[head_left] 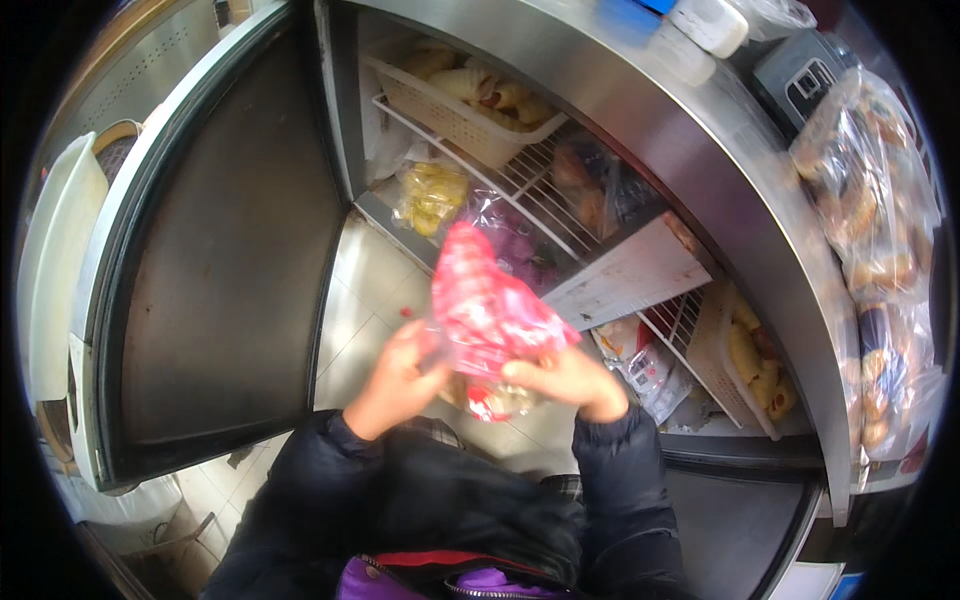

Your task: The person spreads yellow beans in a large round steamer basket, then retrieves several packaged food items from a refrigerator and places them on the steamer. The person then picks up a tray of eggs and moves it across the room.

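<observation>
In front of the opened fridge I hold a red and pink plastic bag (490,305) between both hands. Its top sticks up toward the shelves, and its lower end looks clear with something pale inside that I cannot make out. My left hand (400,375) is closed on the bag's left side, somewhat blurred. My right hand (565,380) grips the lower right side, thumb across the front. Beyond the bag, on the fridge floor, lie a clear bag of yellow pieces (432,195) and a clear bag of purple pieces (510,230).
The dark-lined fridge door (225,260) stands open at left. A cream basket of pale rolled food (450,115) sits on a wire rack (540,190); a similar basket (715,350) is at right. Bagged bread (860,200) lies on the steel counter (700,130).
</observation>
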